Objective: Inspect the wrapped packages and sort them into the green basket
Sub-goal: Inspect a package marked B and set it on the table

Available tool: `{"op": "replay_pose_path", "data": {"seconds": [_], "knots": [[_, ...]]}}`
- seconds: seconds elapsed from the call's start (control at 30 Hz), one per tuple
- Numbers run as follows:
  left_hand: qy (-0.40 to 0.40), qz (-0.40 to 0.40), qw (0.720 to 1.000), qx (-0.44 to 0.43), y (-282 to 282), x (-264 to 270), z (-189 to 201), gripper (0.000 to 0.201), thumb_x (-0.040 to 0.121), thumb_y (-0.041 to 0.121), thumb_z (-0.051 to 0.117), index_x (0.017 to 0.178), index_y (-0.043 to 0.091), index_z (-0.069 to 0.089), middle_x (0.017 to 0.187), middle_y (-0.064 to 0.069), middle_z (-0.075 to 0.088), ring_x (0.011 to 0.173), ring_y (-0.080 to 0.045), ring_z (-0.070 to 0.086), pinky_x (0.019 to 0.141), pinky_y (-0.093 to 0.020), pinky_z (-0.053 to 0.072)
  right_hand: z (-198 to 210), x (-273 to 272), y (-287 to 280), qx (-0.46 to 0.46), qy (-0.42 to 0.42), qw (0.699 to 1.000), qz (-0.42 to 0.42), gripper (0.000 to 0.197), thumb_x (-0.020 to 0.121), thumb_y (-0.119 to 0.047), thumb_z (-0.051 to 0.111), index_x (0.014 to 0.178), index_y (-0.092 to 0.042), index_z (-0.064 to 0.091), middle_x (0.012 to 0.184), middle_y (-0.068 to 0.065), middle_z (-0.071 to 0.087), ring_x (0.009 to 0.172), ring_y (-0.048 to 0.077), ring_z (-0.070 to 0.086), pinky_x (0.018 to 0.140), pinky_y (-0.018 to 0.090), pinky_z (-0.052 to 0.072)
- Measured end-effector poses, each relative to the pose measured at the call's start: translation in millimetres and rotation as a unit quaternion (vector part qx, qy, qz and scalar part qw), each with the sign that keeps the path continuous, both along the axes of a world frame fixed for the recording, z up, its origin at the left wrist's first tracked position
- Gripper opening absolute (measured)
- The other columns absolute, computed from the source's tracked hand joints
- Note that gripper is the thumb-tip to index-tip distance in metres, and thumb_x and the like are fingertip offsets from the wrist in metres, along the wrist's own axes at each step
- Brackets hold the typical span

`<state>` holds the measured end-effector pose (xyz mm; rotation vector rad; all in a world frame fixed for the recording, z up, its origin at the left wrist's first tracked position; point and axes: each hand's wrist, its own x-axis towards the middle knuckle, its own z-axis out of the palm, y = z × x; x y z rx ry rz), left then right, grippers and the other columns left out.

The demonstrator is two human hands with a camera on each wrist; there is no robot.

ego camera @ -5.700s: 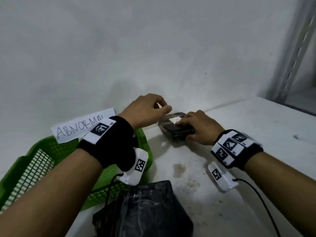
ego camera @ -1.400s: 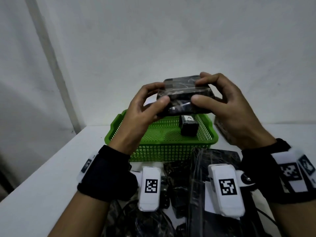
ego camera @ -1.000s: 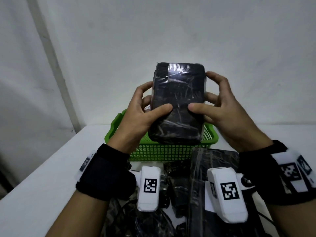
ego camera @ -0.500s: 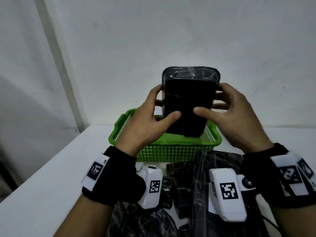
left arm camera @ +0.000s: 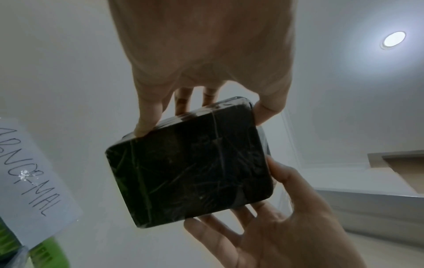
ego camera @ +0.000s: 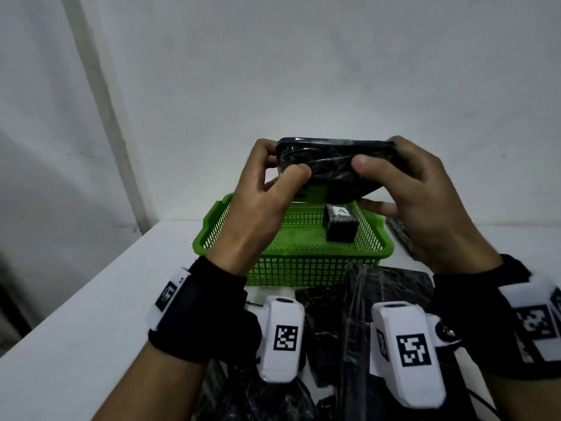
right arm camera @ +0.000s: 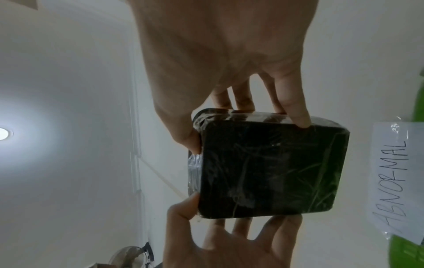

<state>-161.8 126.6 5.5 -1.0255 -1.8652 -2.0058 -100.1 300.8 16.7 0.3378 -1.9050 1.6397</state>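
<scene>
A white table is seen against the wall. A green basket is set at its 12 o'clock, and black wrapped packages are piled at 6 o'clock.

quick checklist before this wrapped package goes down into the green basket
1. Grip: left hand and right hand both hold the black wrapped package at its ends: ok.
2. Position: package is raised above the green basket: ok.
3. Landing room: small labelled package lies at the basket's right; open mesh to its left: ok.
4. Wrap condition: film looks wrinkled, no tear seen on the underside; top face hidden: cannot tell.
5. Basket label: ABNORMAL sign is readable; whether this package belongs there: cannot tell.
</scene>
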Motion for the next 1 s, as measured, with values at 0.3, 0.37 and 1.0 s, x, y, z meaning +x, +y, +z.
{"op": "replay_pose_path", "data": {"seconds": [0.3, 0.37, 1.0], "knots": [[-0.163, -0.097, 0.978, 0.09, -12.2, -4.9, 9.0, 0.037, 0.088, 0.038, 0.063, 0.122, 0.024, 0.059, 0.115, 0.004, 0.061, 0.096, -0.013, 0.07, 0.076, -0.036, 0.058, 2.8, 1.8, 15.1, 0.089, 0.046, 0.995, -0.001, 0.041, 0.069, -0.043, 0.077, 0.103, -0.023, 0.066, 0.116, -0.006, 0.07, 0.12, 0.014, 0.064, 0.108, 0.045, 0.049], [-0.183, -0.08, 0.974, 0.111, -10.3, -9.9, 4.7, 0.039, 0.086, 0.021, 0.065, 0.124, 0.021, 0.057, 0.098, 0.005, 0.063, 0.078, -0.009, 0.065, 0.057, -0.021, 0.051, 3.1, 3.5, 14.4, 0.091, 0.023, 0.994, 0.065, 0.041, 0.069, -0.038, 0.077, 0.104, -0.022, 0.065, 0.127, -0.007, 0.064, 0.128, 0.01, 0.059, 0.107, 0.034, 0.05], [-0.12, -0.036, 0.992, -0.011, 6.5, -14.8, -13.8, 0.039, 0.1, 0.007, 0.054, 0.136, 0.02, 0.048, 0.104, 0.005, 0.074, 0.095, -0.014, 0.071, 0.071, -0.033, 0.059, -0.4, -0.5, 16.7, 0.06, -0.035, 0.995, -0.072, 0.061, 0.082, 0.0, 0.076, 0.13, -0.026, 0.049, 0.128, -0.009, 0.064, 0.089, 0.015, 0.073, 0.074, 0.025, 0.06]]}}
